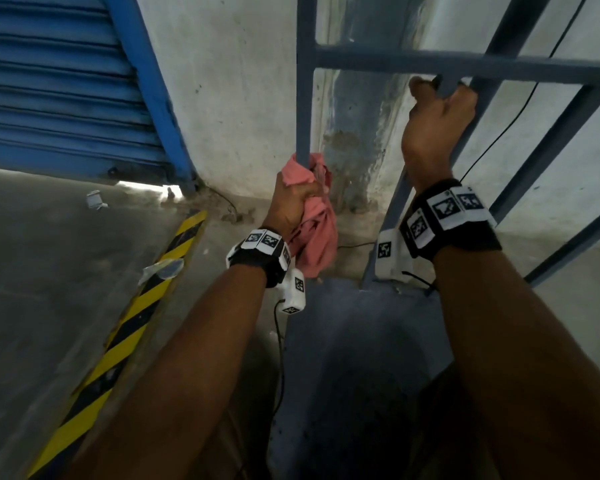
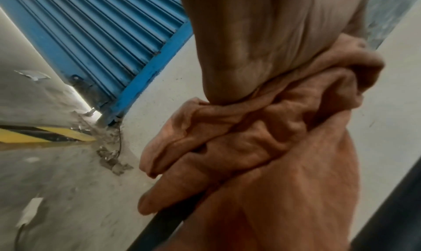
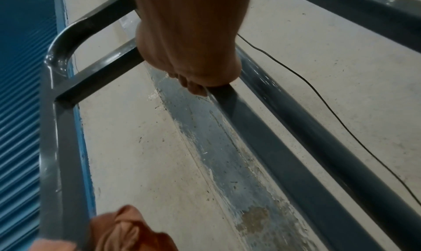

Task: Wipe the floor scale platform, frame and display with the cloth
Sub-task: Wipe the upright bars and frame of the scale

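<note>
The floor scale's grey-blue frame (image 1: 465,64) rises against the wall behind its platform (image 1: 343,358). My left hand (image 1: 291,202) grips a bunched pink cloth (image 1: 317,230) wrapped round the frame's left upright post (image 1: 305,98), low on the post. In the left wrist view the cloth (image 2: 262,128) is squeezed around the dark post (image 2: 164,224). My right hand (image 1: 437,112) holds an inner bar just under the crossbar. The right wrist view shows that hand (image 3: 193,65) curled on the bar, with the cloth (image 3: 127,231) on the post (image 3: 52,146) below. No display is in view.
A blue roller shutter (image 1: 56,81) stands at the left, slightly raised off the floor. A yellow and black hazard strip (image 1: 125,341) runs along the concrete floor beside the platform. A thin black cable (image 1: 520,112) hangs down the stained white wall (image 1: 229,98).
</note>
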